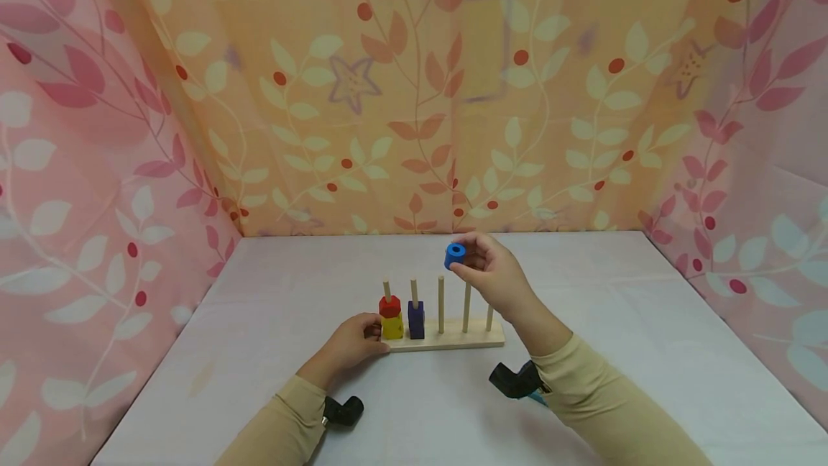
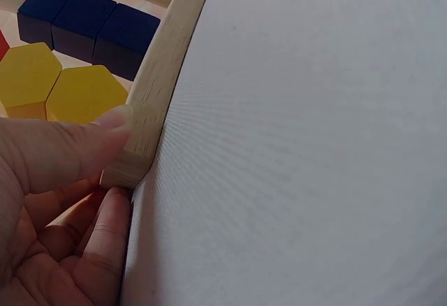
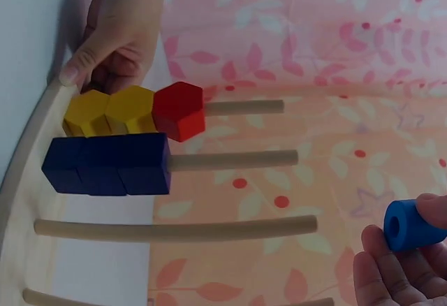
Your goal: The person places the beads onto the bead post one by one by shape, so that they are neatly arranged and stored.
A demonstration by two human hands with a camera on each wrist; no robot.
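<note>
A wooden peg board [image 1: 446, 342] with several upright pegs stands on the table. Its leftmost peg carries two yellow hexagonal blocks [image 3: 130, 110] with a red hexagonal block [image 1: 389, 305] on top. Dark blue square blocks [image 1: 417, 320] fill the lower part of the second peg. My left hand [image 1: 352, 342] pinches the board's left end between thumb and fingers, as the left wrist view shows up close. Above the bare third peg [image 1: 441, 305], and apart from it, my right hand [image 1: 494, 268] holds a blue cylinder block [image 1: 455, 256] with a hole through it.
The board rests on a white-covered table [image 1: 246, 351]. Patterned cloth [image 1: 414, 92] hangs behind and on both sides. Black wrist-worn devices [image 1: 515, 380] stick out below the forearms. Two more pegs [image 1: 466, 308] rise to the right, partly behind the right hand.
</note>
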